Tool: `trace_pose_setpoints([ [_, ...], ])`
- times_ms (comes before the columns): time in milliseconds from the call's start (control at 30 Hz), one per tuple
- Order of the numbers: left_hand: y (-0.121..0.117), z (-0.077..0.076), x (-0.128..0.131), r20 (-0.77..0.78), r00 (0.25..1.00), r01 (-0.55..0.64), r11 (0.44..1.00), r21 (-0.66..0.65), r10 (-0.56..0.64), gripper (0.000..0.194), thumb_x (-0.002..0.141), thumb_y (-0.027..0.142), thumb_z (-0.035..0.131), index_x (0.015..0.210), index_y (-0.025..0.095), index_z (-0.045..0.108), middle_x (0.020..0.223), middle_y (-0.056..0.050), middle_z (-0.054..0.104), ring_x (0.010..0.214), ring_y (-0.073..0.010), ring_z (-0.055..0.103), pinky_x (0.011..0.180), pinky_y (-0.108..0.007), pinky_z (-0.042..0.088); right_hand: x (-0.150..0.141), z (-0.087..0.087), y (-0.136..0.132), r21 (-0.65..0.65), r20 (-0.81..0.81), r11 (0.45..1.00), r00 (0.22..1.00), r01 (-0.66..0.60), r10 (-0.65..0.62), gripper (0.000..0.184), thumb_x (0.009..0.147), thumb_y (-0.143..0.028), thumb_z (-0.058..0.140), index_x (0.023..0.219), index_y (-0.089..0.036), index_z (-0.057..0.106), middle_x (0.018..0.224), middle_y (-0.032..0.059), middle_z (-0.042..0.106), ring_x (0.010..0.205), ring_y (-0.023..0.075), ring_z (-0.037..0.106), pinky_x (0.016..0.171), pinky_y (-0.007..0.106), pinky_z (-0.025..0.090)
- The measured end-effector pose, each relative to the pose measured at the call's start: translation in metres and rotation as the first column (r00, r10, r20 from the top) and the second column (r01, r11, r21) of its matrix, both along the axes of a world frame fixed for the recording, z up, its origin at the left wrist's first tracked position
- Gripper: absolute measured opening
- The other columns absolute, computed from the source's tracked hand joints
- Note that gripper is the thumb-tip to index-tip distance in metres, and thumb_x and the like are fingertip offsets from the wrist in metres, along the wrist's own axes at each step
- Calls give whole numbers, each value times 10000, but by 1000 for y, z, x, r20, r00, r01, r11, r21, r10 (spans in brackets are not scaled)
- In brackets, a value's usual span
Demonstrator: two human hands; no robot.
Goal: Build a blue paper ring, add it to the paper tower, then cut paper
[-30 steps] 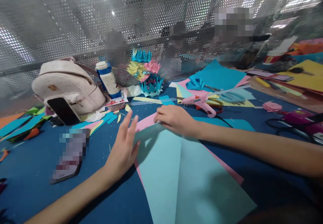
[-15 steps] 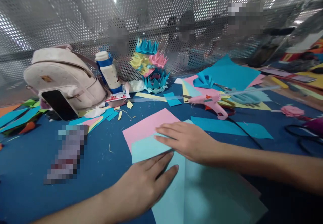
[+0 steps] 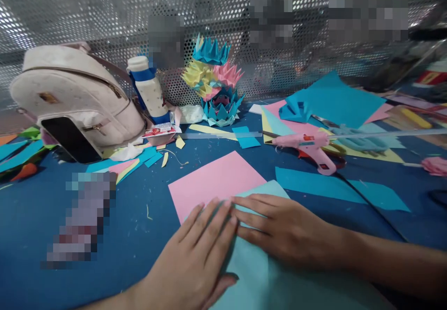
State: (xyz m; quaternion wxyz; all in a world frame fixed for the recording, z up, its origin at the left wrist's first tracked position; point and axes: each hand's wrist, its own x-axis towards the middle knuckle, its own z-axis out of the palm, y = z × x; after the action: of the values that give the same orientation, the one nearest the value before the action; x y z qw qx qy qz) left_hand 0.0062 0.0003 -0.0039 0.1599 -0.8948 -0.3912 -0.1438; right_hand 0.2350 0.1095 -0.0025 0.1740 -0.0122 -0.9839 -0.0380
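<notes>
A light-blue sheet of paper lies over a pink sheet of paper on the blue table, its far edge folded toward me. Flat across the left of that fold rests my left hand, fingers stretched out, thumb apart. My right hand presses on the right of the fold with fingers extended, its tips meeting those of the left. Both hands hide much of the folded strip. Beyond the pink sheet lies a pink hot glue gun with a clear glue stick in its back.
At the back stand a cream backpack, a phone leaning on it, a water bottle and a stack of folded paper flowers. Light-blue scissors and a blue paper strip lie right; a blurred-out phone left.
The sheet's far edge went from being lifted to folded down toward me, uncovering more pink paper. My left hand came down from the air onto the fold; my right hand moved nearer and flattened.
</notes>
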Motion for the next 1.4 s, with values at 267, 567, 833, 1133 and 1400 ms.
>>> trace_pose_setpoints([
  [267, 2, -10, -4, -34, 998, 46, 999, -29, -47, 611, 1002, 495, 434, 1331, -4, 560, 1388, -215, 571, 1319, -336, 522, 1005, -405, 519, 6, 6, 4, 8, -43, 999, 998, -49, 49, 328, 1009, -186, 419, 1220, -152, 667, 1277, 86, 674, 1242, 219, 586, 979, 369, 540],
  [567, 2, -15, -6, 7, 996, 90, 996, 29, -90, 480, 1015, 412, 464, 1276, 44, 628, 1333, -151, 636, 1286, -271, 565, 1041, -323, 506, 7, 10, 7, 43, -1, 996, 997, -81, 81, 350, 1012, -194, 394, 1216, -154, 674, 1294, 54, 671, 1209, 193, 615, 942, 327, 566],
  [833, 0, -11, -6, -12, 987, 160, 986, 41, -160, 437, 1042, 383, 415, 1226, 74, 664, 1276, -130, 674, 1234, -247, 612, 999, -307, 545, 10, 10, 9, 50, 5, 991, 992, -126, 126, 359, 1009, -200, 381, 1189, -160, 688, 1285, 32, 677, 1222, 187, 610, 928, 308, 568],
  [1133, -1, -13, -6, -1, 981, 196, 980, 16, -196, 441, 1022, 432, 462, 1206, 97, 681, 1294, -126, 664, 1238, -230, 610, 1017, -293, 535, 10, 10, 9, 80, 32, 987, 990, -142, 139, 349, 999, -242, 412, 1222, -192, 677, 1312, 16, 659, 1226, 155, 606, 934, 276, 562],
  [1400, 2, -10, -6, 6, 989, 148, 988, 39, -149, 436, 1023, 385, 459, 1240, 62, 656, 1298, -150, 656, 1255, -264, 594, 1035, -332, 521, 9, 9, 11, 26, -3, 994, 994, -107, 107, 371, 1015, -177, 358, 1224, -133, 662, 1292, 62, 672, 1234, 176, 602, 966, 301, 545],
])
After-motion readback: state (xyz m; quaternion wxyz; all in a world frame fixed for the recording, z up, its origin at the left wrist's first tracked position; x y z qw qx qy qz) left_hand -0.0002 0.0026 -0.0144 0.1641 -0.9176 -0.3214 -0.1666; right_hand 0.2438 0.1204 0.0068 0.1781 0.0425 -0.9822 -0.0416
